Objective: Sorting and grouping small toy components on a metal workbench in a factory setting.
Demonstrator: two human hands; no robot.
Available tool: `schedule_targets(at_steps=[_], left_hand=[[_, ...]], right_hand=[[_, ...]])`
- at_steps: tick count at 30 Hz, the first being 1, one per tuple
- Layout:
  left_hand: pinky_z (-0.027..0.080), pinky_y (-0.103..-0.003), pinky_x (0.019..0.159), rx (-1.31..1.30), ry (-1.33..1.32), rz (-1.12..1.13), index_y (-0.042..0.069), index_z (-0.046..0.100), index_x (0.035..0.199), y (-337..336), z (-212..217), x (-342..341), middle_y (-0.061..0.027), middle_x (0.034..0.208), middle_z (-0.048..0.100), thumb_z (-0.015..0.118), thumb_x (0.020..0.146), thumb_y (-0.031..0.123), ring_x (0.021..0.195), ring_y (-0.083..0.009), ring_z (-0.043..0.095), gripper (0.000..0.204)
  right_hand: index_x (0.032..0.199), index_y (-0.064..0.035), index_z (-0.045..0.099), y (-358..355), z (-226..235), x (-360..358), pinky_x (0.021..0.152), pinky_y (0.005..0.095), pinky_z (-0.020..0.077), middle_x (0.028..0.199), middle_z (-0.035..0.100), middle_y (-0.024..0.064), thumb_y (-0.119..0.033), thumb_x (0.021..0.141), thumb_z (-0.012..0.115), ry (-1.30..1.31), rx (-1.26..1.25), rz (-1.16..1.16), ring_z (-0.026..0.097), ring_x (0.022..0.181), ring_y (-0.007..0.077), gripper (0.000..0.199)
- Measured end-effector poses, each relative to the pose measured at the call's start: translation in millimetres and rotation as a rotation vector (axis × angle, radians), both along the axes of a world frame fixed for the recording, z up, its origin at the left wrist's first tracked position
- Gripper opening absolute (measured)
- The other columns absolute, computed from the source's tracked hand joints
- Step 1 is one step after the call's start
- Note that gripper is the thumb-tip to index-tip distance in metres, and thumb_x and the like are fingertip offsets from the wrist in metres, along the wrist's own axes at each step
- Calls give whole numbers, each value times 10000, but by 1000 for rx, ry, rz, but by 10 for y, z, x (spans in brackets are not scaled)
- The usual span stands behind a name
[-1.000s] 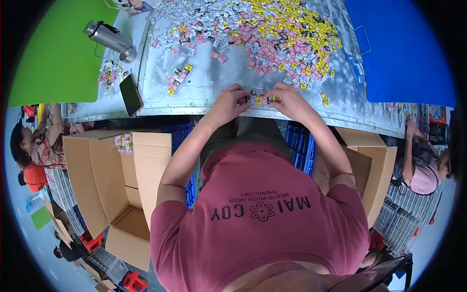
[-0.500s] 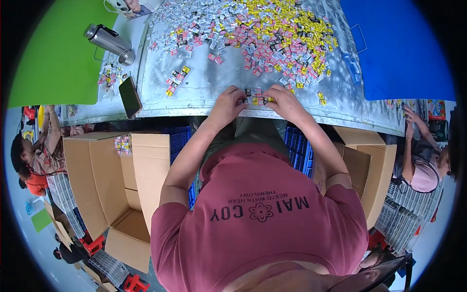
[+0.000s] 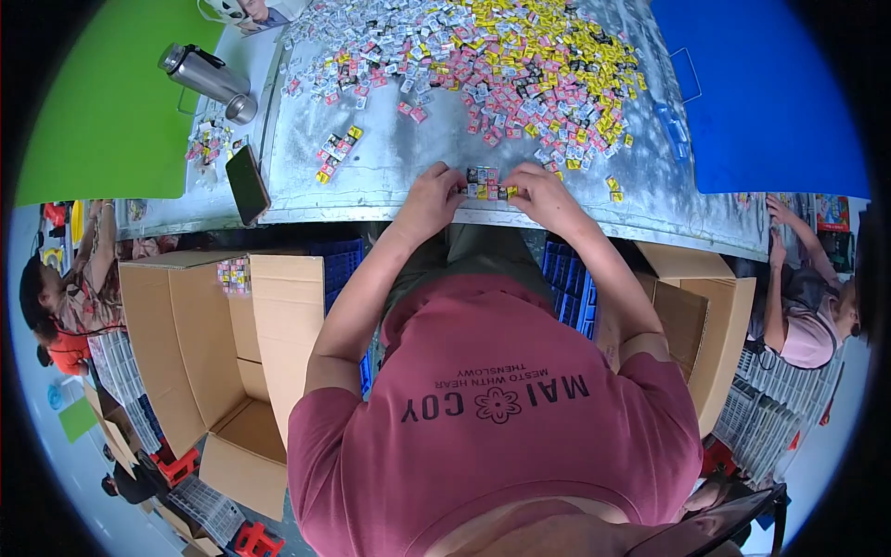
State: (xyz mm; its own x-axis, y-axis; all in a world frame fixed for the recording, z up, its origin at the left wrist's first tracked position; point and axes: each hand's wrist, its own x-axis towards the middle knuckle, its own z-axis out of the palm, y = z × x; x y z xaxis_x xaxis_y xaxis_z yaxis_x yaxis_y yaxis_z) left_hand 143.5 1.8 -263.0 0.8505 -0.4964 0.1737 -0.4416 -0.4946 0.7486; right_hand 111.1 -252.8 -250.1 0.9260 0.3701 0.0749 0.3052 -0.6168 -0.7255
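My left hand [image 3: 434,190] and my right hand [image 3: 541,192] meet at the near edge of a grey metal table [image 3: 390,162]. Between their fingertips sits a short row of small coloured packets [image 3: 484,183], pinched from both ends. Beyond the hands a large heap of small yellow, pink and white packets [image 3: 520,65] covers the far half of the table. A small separate cluster of packets [image 3: 336,153] lies to the left of my left hand.
A dark phone [image 3: 248,181] lies at the table's left edge, beside a steel flask [image 3: 200,74] on its side. Open cardboard boxes stand at the lower left [image 3: 200,362] and at the right [image 3: 701,325]. Other people work at the far left [image 3: 65,297] and far right [image 3: 807,297].
Both hands stay at the table's near edge, fingers shifting slightly along the row of packets they hold. Nothing else has moved.
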Motion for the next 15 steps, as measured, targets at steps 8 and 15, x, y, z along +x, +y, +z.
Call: schedule_targets(at_steps=[8,15], left_hand=[[538,-393,703,-12,42,-27,18,685,970,14,-103,42,-138,909,638,758,795,25,776,-316,666,190],[534,-414,849,-32,-224,-121,82,679,1222,-53,-59,-246,-157,1100,616,743,839,107,973,-328,624,389]], right_hand=[[942,-11,713,-35,-82,-53,744,352,559,1019,686,115,-4,809,760,-43,9,-39,691,845,261,141],[918,-17,736,-36,-173,-226,870,389,539,1118,705,101,-59,820,769,-325,-41,-47,664,990,294,112]])
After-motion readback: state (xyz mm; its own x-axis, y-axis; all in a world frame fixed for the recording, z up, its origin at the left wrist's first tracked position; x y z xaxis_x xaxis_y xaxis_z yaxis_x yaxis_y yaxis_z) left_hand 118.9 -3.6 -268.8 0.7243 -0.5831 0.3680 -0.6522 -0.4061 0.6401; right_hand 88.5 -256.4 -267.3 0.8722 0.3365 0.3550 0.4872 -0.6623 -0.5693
